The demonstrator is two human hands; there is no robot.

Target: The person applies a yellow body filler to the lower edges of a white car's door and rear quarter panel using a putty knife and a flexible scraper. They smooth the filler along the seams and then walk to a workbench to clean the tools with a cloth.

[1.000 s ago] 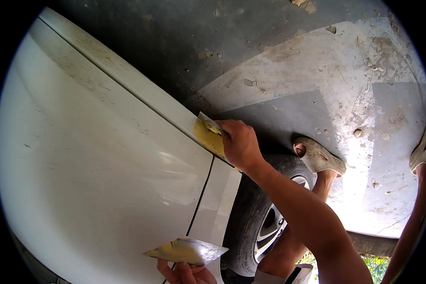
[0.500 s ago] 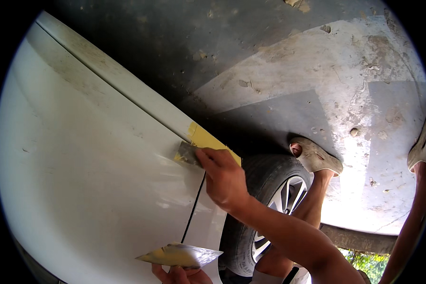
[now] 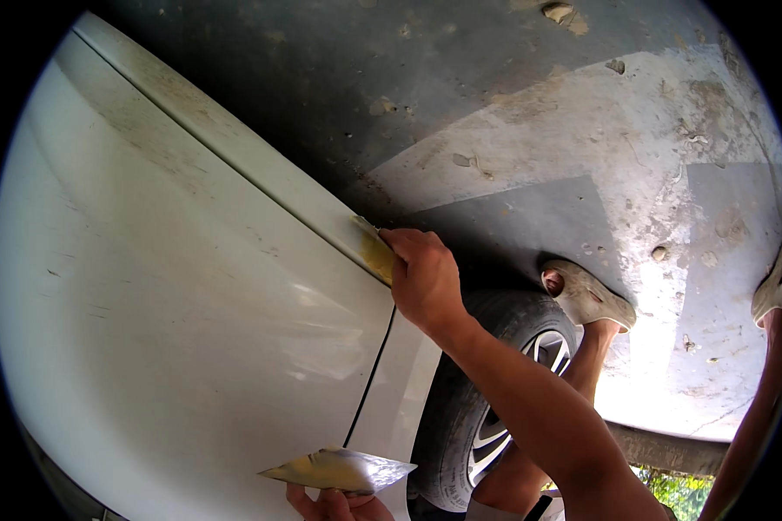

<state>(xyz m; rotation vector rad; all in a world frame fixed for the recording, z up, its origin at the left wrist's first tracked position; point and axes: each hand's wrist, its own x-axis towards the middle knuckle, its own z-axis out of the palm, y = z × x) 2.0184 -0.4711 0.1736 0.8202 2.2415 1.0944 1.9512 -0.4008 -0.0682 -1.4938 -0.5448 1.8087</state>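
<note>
My right hand (image 3: 427,280) is closed around a small putty spreader (image 3: 367,225), of which only a thin edge shows past my fingers. That edge lies against the white sill (image 3: 308,195) running along the bottom of a car. Beside my fingers, a smeared patch of yellow putty (image 3: 375,259) covers part of the sill, and my hand hides the rest of it. Low in the view, my left hand (image 3: 339,505) grips a flat metal plate (image 3: 343,470) from beneath. Yellow putty coats much of the plate's left side; the right side is shiny.
The white car door (image 3: 191,304) fills the left, with scuffs and dirt near its lower edge. A wheel (image 3: 495,399) stands just right of my right hand. My foot in a beige clog (image 3: 587,295) rests beyond it on a stained grey floor (image 3: 513,208).
My right hand has moved with the spreader from the door's edge onto the sill, across the yellow patch, which looks more smeared. My left hand and the plate have shifted slightly right in view.
</note>
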